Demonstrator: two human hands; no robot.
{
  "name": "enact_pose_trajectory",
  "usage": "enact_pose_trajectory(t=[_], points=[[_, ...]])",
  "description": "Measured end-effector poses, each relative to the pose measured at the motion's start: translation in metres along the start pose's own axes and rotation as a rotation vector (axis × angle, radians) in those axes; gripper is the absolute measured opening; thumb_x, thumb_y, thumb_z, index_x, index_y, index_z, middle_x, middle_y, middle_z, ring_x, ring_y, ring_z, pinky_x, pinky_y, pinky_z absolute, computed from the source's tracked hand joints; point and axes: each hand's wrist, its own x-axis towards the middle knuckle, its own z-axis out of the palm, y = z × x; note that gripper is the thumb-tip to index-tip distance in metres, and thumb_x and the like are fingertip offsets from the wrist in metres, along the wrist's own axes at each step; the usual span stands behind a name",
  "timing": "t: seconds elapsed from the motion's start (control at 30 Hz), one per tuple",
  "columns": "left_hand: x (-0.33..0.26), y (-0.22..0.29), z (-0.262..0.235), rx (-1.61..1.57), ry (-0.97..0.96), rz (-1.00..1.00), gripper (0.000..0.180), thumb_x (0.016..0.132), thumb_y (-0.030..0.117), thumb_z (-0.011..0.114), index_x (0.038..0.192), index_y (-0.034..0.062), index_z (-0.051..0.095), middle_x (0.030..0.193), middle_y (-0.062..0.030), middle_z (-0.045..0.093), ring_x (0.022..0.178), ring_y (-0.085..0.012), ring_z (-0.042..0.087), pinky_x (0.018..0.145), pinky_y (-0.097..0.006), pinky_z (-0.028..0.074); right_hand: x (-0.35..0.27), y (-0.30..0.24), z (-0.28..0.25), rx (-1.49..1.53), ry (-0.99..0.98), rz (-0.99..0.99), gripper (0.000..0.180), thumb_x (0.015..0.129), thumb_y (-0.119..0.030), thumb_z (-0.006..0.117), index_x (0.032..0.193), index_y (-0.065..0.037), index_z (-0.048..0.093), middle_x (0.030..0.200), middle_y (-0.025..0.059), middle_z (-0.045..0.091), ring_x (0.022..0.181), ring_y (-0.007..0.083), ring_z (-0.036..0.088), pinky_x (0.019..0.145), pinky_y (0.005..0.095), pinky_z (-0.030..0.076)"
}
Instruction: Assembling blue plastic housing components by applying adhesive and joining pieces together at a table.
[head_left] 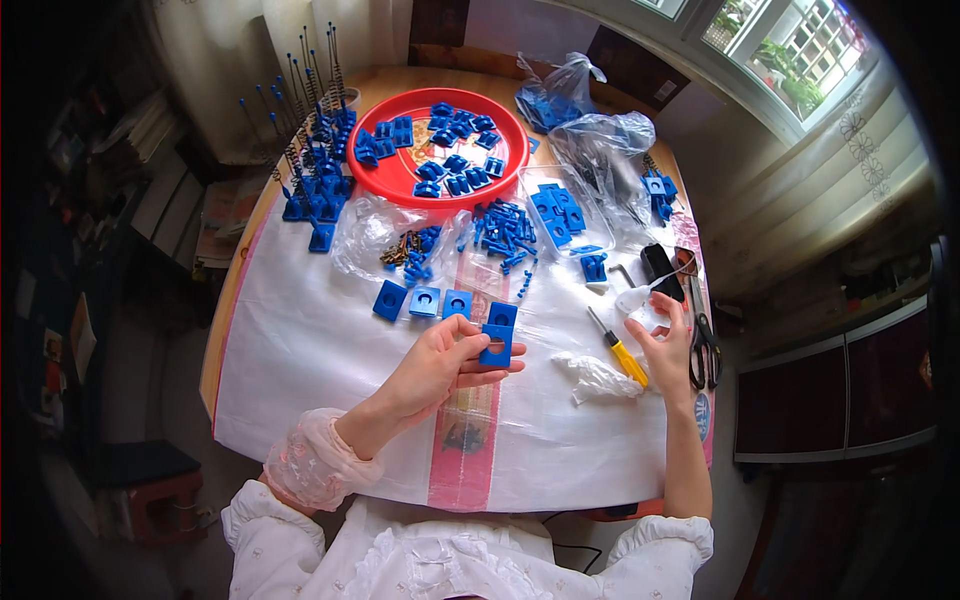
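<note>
My left hand (440, 358) grips a blue square plastic plate (496, 346) with a round hole, thumb on top and fingers beneath. Just beyond it lies a row of similar blue plates (424, 302), one of them partly hidden behind the held piece. On the right, my right hand (668, 345) has its thumb and fingers curved apart, at a small white bottle (632, 300) with a thin nozzle. Whether the fingertips touch the bottle I cannot tell. Beside this hand lies a yellow-handled screwdriver (625, 355), with crumpled white tissue (592, 378) next to it.
A red round tray (362, 180) of blue parts stands at the back. Blue pieces with upright springs and rods (325, 170) crowd the far left. Loose blue pins (503, 232) lie mid-table. Scissors (706, 350) and a black case (660, 270) are at the right edge.
</note>
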Motion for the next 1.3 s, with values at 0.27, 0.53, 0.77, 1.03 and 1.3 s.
enact_pose_trajectory(t=[0.27,0.53,0.77,1.03,1.3], points=[[0.000,-0.001,-0.003,0.033,0.020,0.031,0.008,0.104,0.013,0.042,0.098,0.0075,0.041,0.122,-0.0258,0.061,0.110,-0.0303,0.065,0.081,-0.028,0.059,0.024,0.018,0.020,-0.030,0.018,0.035,0.039,0.074,-0.017,0.080,0.103,0.002,0.063,0.097,0.0120,0.063,0.091,0.0232,0.062,0.079,0.0322,0.048],[0.005,-0.006,-0.006,0.050,0.050,0.054,0.007,0.103,0.014,0.043,0.099,0.0084,0.041,0.122,-0.0223,0.062,0.106,-0.0212,0.064,0.073,-0.024,0.056,0.024,0.028,0.026,0.024,0.047,0.109,0.027,0.077,-0.018,0.078,0.092,0.002,0.067,0.088,0.0094,0.063,0.076,0.0197,0.060,0.068,0.0325,0.048],[0.007,-0.011,-0.009,0.074,0.059,0.045,0.008,0.102,0.014,0.046,0.100,0.0081,0.041,0.114,-0.0168,0.067,0.068,-0.0013,0.045,0.055,-0.016,0.040,0.020,-0.004,0.013,0.173,-0.006,0.113,0.016,0.082,-0.011,0.075,0.085,-0.002,0.062,0.086,0.0038,0.067,0.075,0.0111,0.059,0.070,0.0274,0.049],[-0.001,-0.002,-0.008,-0.079,-0.032,0.024,0.011,0.102,0.016,0.050,0.102,0.0071,0.043,0.119,-0.0143,0.061,0.066,-0.0015,0.042,0.059,-0.015,0.042,0.003,-0.066,-0.004,0.648,-0.158,-0.014,0.014,0.090,-0.004,0.065,0.099,-0.003,0.054,0.103,0.0187,0.070,0.095,0.0216,0.069,0.091,0.0314,0.050],[0.006,-0.013,-0.013,-0.305,-0.149,-0.018,0.038,0.098,0.024,0.059,0.127,0.0012,0.050,0.121,-0.0076,0.059,0.094,-0.0063,0.052,0.072,-0.016,0.046,-0.030,-0.065,0.027,0.778,-0.165,-0.041,0.017,0.094,-0.013,0.064,0.104,-0.001,0.057,0.091,0.0122,0.068,0.081,0.0161,0.064,0.078,0.0295,0.050]])
